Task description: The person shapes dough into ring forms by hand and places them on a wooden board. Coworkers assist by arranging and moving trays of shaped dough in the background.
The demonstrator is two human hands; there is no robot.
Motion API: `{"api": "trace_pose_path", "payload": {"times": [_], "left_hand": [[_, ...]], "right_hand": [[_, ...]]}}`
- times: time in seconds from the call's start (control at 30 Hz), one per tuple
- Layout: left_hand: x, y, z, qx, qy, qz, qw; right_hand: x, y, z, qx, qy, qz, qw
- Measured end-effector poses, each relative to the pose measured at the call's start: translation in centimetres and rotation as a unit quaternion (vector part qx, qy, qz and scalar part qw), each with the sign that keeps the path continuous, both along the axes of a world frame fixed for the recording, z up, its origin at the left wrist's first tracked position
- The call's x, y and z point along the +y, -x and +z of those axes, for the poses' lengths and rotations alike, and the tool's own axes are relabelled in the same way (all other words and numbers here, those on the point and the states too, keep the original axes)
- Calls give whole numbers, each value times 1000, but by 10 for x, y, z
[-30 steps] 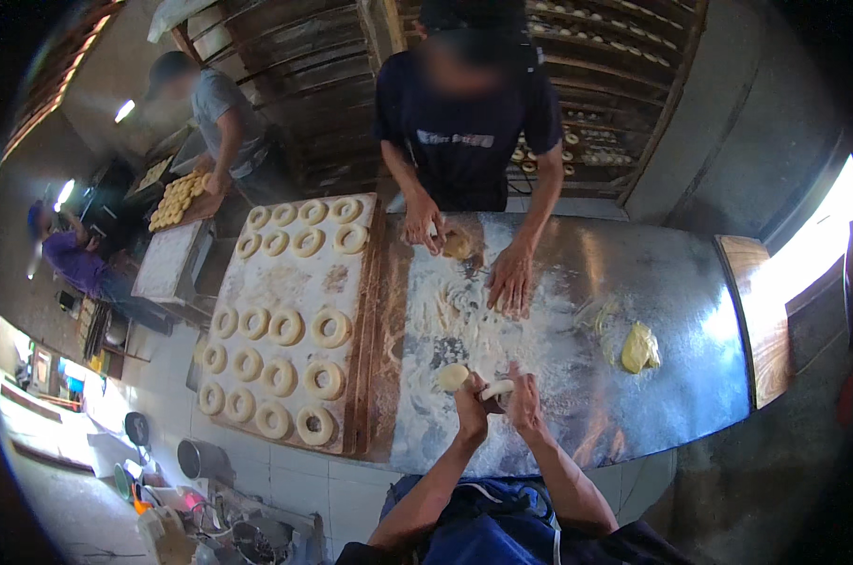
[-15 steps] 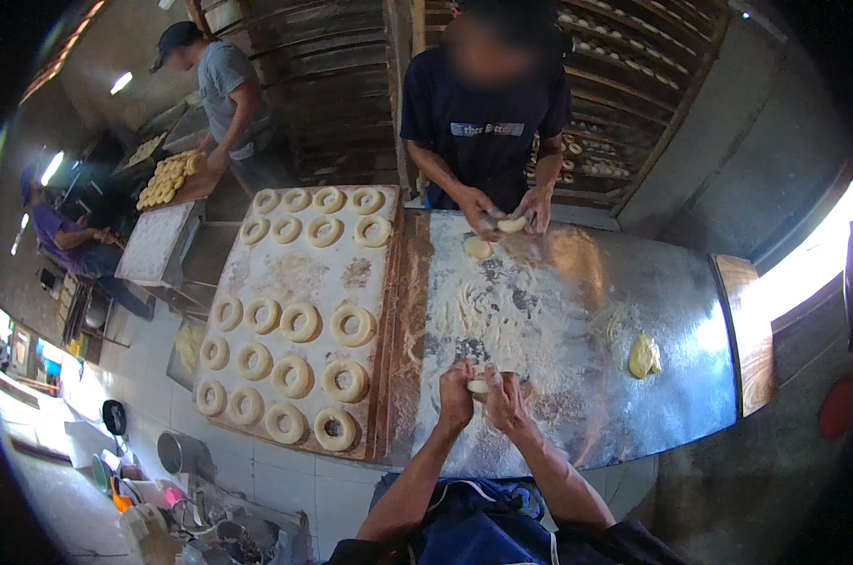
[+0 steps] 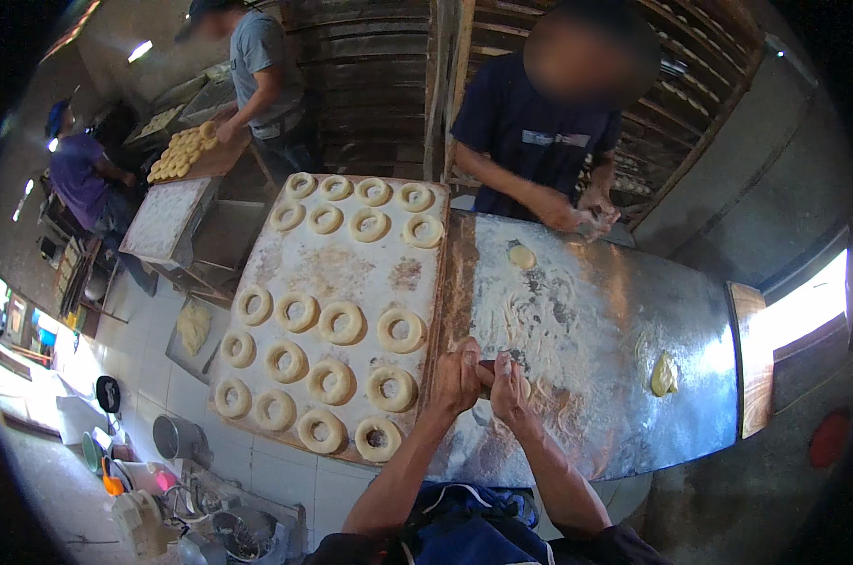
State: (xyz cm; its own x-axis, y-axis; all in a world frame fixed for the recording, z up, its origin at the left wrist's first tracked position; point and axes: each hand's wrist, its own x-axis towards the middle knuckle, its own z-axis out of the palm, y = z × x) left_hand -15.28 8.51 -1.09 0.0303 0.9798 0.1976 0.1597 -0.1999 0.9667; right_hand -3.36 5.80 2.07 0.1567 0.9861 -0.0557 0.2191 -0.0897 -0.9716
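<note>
Over the near edge of the floured metal table (image 3: 596, 330), my left hand (image 3: 457, 381) and my right hand (image 3: 511, 388) are close together, fingers curled inward. They grip a small piece of pale dough between them, now almost wholly hidden by fingers and thumbs. Left of my hands lies a large floured board (image 3: 295, 259) bearing several rows of dough rings (image 3: 354, 331). A flat round of dough (image 3: 521, 255) rests on the flour farther off. To the right sits a yellowish lump (image 3: 665, 375), perhaps dough or fat.
Across the table a co-worker's hands (image 3: 582, 215) are close together. Another person at far left handles a tray of pale rolls (image 3: 182, 155). A wooden strip (image 3: 748, 363) edges the table's right end. Pots and containers (image 3: 177, 441) stand on the floor at lower left.
My view has swung so the scene sits shifted. The dough showing white between my hands is now mostly covered. The co-worker opposite has moved their hands to the right, away from the dough round.
</note>
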Motion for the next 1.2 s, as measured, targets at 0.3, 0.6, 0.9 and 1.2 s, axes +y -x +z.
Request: {"api": "trace_pose_path", "payload": {"times": [0.3, 0.6, 0.9, 1.2], "left_hand": [[40, 62, 14, -157, 107, -24, 981], [112, 97, 39, -159, -19, 12, 987], [197, 119, 5, 209, 49, 204, 955], [183, 143, -26, 271, -91, 64, 956]], "right_hand": [[43, 52, -1, 17, 93, 23, 995], [126, 85, 23, 238, -22, 88, 967], [169, 89, 25, -247, 20, 27, 968], [19, -50, -44, -232, 104, -74, 964]]}}
